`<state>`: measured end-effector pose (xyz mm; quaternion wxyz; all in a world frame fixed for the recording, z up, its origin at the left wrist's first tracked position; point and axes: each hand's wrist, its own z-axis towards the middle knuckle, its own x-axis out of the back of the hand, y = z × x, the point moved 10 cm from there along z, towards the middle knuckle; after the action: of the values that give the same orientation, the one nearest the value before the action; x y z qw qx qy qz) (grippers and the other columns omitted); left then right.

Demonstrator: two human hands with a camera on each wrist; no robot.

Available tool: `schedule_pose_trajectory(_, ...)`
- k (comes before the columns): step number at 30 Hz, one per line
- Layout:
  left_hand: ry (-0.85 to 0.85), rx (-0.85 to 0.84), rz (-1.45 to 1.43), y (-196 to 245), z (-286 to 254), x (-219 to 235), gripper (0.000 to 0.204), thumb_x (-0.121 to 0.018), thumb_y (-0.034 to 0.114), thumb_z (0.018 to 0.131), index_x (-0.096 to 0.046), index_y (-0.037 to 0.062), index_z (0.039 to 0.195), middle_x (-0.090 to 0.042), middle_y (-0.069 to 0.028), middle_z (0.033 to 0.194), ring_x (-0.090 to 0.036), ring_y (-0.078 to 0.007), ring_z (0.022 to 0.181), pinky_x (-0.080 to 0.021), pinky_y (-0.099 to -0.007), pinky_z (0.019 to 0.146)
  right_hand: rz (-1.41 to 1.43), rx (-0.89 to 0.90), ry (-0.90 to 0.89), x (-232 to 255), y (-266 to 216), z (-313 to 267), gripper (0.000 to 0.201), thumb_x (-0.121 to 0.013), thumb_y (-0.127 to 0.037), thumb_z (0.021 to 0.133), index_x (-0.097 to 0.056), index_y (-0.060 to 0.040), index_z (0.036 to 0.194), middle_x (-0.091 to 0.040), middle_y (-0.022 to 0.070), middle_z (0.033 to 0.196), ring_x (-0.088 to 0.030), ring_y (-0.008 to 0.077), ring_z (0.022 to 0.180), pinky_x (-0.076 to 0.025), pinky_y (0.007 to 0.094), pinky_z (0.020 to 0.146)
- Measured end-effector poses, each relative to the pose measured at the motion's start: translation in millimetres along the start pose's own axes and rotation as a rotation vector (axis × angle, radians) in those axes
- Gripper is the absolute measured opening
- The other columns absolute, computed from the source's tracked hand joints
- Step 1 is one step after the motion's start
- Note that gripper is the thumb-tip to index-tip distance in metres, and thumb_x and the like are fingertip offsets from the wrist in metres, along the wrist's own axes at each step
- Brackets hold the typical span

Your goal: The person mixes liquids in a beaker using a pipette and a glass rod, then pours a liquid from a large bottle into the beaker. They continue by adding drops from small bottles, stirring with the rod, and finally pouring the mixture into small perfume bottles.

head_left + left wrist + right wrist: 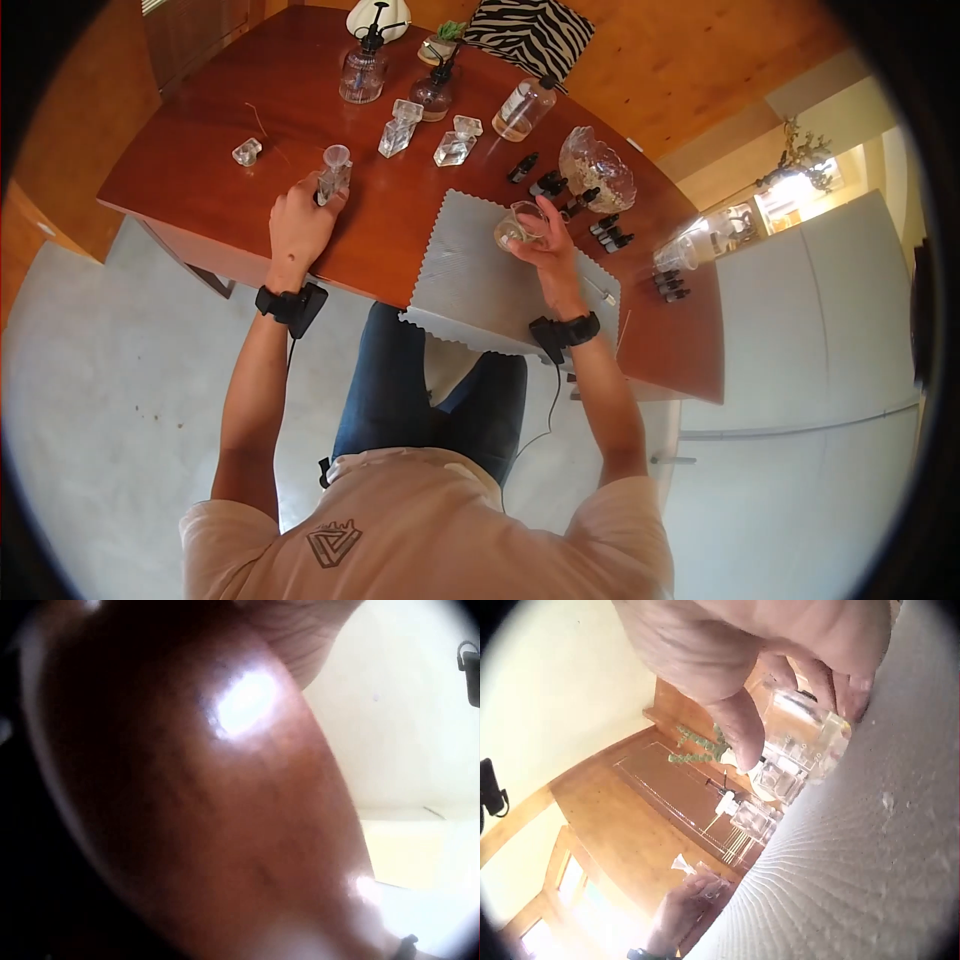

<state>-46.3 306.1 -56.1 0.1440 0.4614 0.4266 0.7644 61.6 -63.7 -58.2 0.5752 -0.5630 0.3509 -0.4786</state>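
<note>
Head view, left hand [300, 226]: we clamp our fingers round a small glass bottle [331, 184] with a clear funnel [337, 156] at its top, at the left part of the reddish table [205, 125].
Right hand [546, 243]: we hold a clear beaker [508, 232] between thumb and fingers, over or on the grey mat [462, 245]; we cannot tell if it touches.
Beaker side, right wrist view: we see printed marks on its wall.
Left wrist view: we see mostly skin, not our grip.
Clear faceted piece [246, 152]: we have it on the table, left of the small glass bottle.
Glass bowl [598, 170]: we see dark little bottles [548, 184] near it, beyond our right hand.
</note>
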Motion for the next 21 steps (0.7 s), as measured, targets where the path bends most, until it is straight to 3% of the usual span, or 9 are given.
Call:
schedule_pose_trajectory(3, 0.048, -0.076, -0.007, 1, 0, -2, 0.038, -0.069, 0.033, 0.088, -0.071, 0.0070, 0.115, -0.072, -0.0229, 0.093, -0.068, -0.0447, 0.092, -0.053, -0.0494, 0.079, -0.171, 0.068, 0.008, 2, 12, 14, 0.071, -0.085, -0.011, 0.077, -0.051, -0.0035, 0.138, -0.064, 0.0123, 0.123, -0.063, 0.0170, 0.105, -0.052, 0.0307, 0.092)
schedule_pose_trajectory(6, 0.081, -0.116, -0.003, 5, -2, 2, 0.037, -0.070, 0.034, 0.087, -0.072, 0.0061, 0.111, -0.071, -0.0231, 0.092, -0.068, -0.0444, 0.090, -0.053, -0.0491, 0.079, -0.114, 0.115, 0.007, -2, 6, 15, 0.058, -0.084, -0.011, 0.078, -0.055, -0.0011, 0.127, -0.066, 0.0102, 0.118, -0.063, 0.0157, 0.104, -0.052, 0.0294, 0.090)
schedule_pose_trajectory(10, 0.109, -0.118, 0.003, 0, 1, 1, 0.037, -0.071, 0.033, 0.087, -0.072, 0.0048, 0.110, -0.071, -0.0236, 0.091, -0.068, -0.0445, 0.089, -0.053, -0.0493, 0.078, 0.033, 0.091, -0.188, -45, -43, 21, 0.055, -0.082, -0.008, 0.078, -0.055, 0.0005, 0.125, -0.065, 0.0100, 0.120, -0.062, 0.0155, 0.109, -0.054, 0.0300, 0.091)
schedule_pose_trajectory(11, 0.112, -0.120, 0.001, 0, 1, 0, 0.036, -0.071, 0.033, 0.087, -0.072, 0.0043, 0.108, -0.071, -0.0238, 0.091, -0.068, -0.0446, 0.088, -0.053, -0.0494, 0.078, 0.024, 0.098, -0.249, -61, -60, 22, 0.054, -0.081, -0.008, 0.081, -0.055, -0.0002, 0.127, -0.065, 0.0091, 0.121, -0.061, 0.0161, 0.113, -0.051, 0.0314, 0.096)
schedule_pose_trajectory(16, 0.085, -0.147, -0.011, 5, 1, -4, 0.033, -0.071, 0.033, 0.087, -0.071, 0.0030, 0.102, -0.070, -0.0241, 0.087, -0.068, -0.0447, 0.085, -0.053, -0.0499, 0.075, 0.122, 0.157, -0.470, -136, -107, 41, 0.058, -0.083, -0.011, 0.078, -0.054, 0.0043, 0.126, -0.066, 0.0114, 0.116, -0.065, 0.0173, 0.104, -0.054, 0.0306, 0.089)
schedule_pose_trajectory(19, 0.063, -0.134, -0.005, 2, 0, -3, 0.033, -0.071, 0.033, 0.087, -0.070, 0.0026, 0.100, -0.070, -0.0242, 0.086, -0.068, -0.0447, 0.083, -0.053, -0.0502, 0.073, -0.197, 0.342, -0.595, -185, -115, 66, 0.058, -0.086, -0.017, 0.076, -0.057, 0.0054, 0.122, -0.066, 0.0115, 0.112, -0.065, 0.0178, 0.097, -0.053, 0.0310, 0.083)
schedule_pose_trajectory(21, 0.074, -0.134, -0.015, 4, 0, -2, 0.032, -0.072, 0.032, 0.087, -0.070, 0.0025, 0.098, -0.070, -0.0241, 0.085, -0.068, -0.0450, 0.081, -0.053, -0.0507, 0.071, -0.316, 0.404, -0.600, -200, -118, 74, 0.055, -0.083, -0.012, 0.078, -0.056, 0.0042, 0.123, -0.066, 0.0095, 0.109, -0.064, 0.0162, 0.098, -0.053, 0.0298, 0.085)
